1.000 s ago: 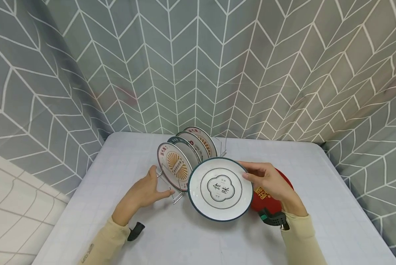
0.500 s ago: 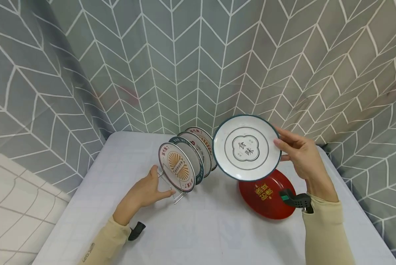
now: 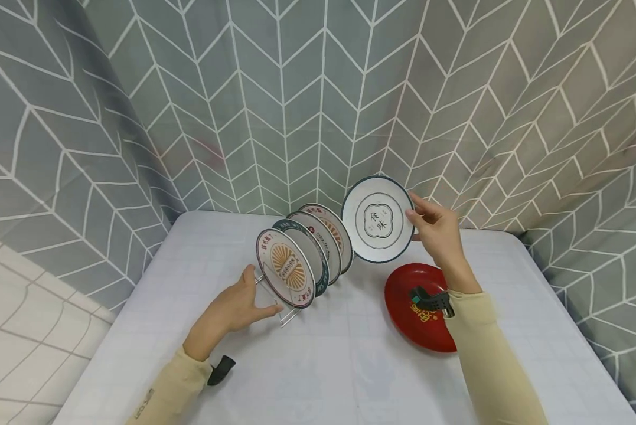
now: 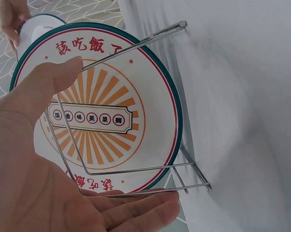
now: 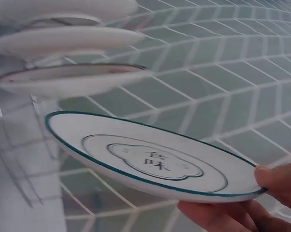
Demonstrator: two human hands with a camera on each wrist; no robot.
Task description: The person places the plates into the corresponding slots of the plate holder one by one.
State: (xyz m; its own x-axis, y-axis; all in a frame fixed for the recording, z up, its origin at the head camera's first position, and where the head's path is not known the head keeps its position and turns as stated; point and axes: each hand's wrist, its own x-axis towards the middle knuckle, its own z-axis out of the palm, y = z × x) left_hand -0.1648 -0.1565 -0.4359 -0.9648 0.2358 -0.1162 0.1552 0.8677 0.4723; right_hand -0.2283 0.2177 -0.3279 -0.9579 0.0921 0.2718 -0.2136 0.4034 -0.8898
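My right hand (image 3: 440, 233) pinches the rim of a white plate (image 3: 376, 219) with a dark teal edge and a flower-shaped badge in its middle. The plate is tilted up behind the rack's far end, close to the rearmost plate. My left hand (image 3: 238, 304) holds the near end of a wire plate rack (image 3: 291, 316), thumb at one wire and fingers along another, as the left wrist view shows. In that rack several plates stand on edge; the front plate (image 4: 94, 121) has an orange sunburst and red characters.
A red plate (image 3: 410, 313) with gold characters lies on the white-covered table (image 3: 318, 378), partly hidden under my right wrist. Patterned grey curtain (image 3: 296, 106) rises behind the table's back edge. In the right wrist view, several racked plates (image 5: 73, 79) stand beside the held one.
My right hand first lifted the white plate up and right from before the rack, uncovering the red plate, then moved it back and left toward the rack's far end. My left hand stays put.
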